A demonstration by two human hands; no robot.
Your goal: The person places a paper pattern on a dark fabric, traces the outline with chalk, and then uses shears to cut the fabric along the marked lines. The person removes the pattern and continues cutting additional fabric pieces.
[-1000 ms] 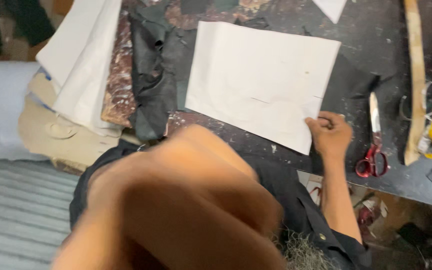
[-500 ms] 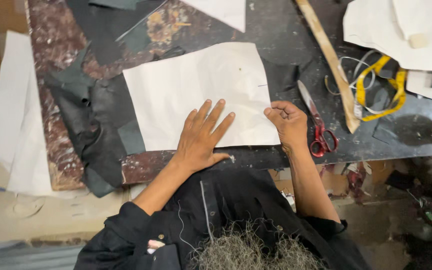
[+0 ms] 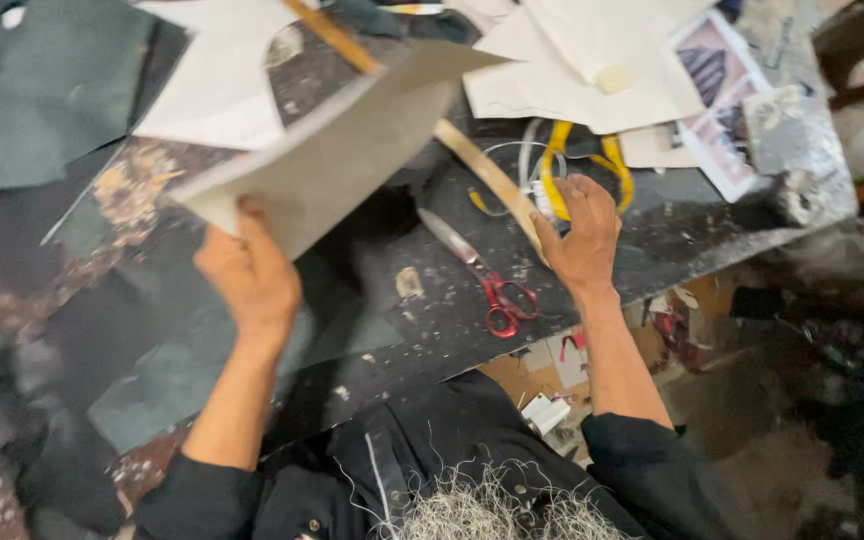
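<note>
My left hand (image 3: 249,278) grips the lower edge of a stiff pale paper sheet (image 3: 347,150) and holds it tilted up off the dark worktable (image 3: 652,240). My right hand (image 3: 582,232) lies further right on the table, fingers curled over the near end of a long wooden strip (image 3: 484,172) and beside a yellow loop with white cord (image 3: 555,165). Whether it grips the strip is unclear. Red-handled scissors (image 3: 492,292) lie shut on the table between my two hands.
Dark leather pieces (image 3: 142,350) cover the table's left part. More pale sheets (image 3: 217,95) and loose papers (image 3: 592,70) lie at the back. A printed picture sheet (image 3: 717,75) sits far right. The table's front edge runs diagonally, with clutter on the floor below.
The pale sheet lay flat under both hands; my left hand has lifted it up and leftward. My right hand let go of its edge and moved right to the wooden strip.
</note>
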